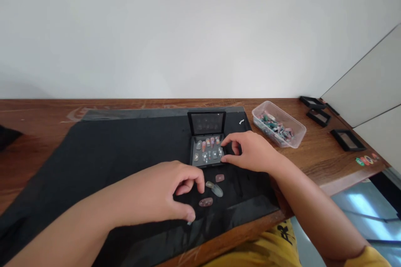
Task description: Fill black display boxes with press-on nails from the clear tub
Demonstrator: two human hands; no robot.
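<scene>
An open black case (191, 159) stands on the black mat, its clear-windowed lid (206, 123) tilted up at the back. Two rows of decorated press-on nails (205, 157) lie inside on a grey bed. At the case's right side, my right hand (250, 150) has thumb and index fingertip at the two ends of a press-on nail (220, 152) in the lower row. My left hand (178, 192) hovers over the mat with thumb and fingers apart. Just by its thumb tip is a small pale piece (189, 222). Near it lie a pink nail (219, 178), a greenish clear nail (217, 190) and a mauve nail (206, 202).
A clear plastic tub (299, 135) holding many loose nails stands on the wooden table (316, 156) to the right. Beyond it are several black frames (347, 139) and small round stickers (365, 160). A white wall (156, 33) rises behind the table.
</scene>
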